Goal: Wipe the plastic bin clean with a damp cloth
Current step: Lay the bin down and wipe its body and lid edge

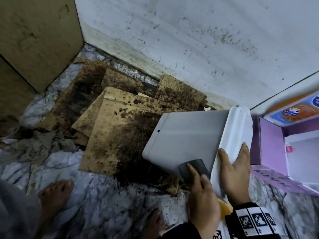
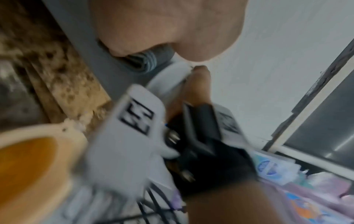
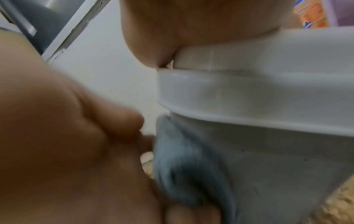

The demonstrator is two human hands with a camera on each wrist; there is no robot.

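A white-grey plastic bin (image 1: 183, 135) lies tilted on its side above the floor, its rim toward me. My right hand (image 1: 234, 171) grips that rim, fingers over the edge and thumb on the outer wall; the right wrist view shows the hand (image 3: 191, 22) clamped on the rim (image 3: 249, 98). My left hand (image 1: 202, 195) holds a folded dark grey cloth (image 1: 195, 167) against the bin's outer wall just below the rim. The cloth (image 2: 147, 60) peeks out under the left hand (image 2: 162, 27), and it also shows, blurred, in the right wrist view (image 3: 184, 166).
Dirt-stained cardboard sheets (image 1: 120, 121) cover the floor corner under the bin. An open purple box (image 1: 269, 144) stands right of it. A cream container with orange inside (image 2: 28, 166) sits below my wrists. My bare feet (image 1: 55, 192) rest on the marble floor; a spattered wall (image 1: 189, 49) is behind.
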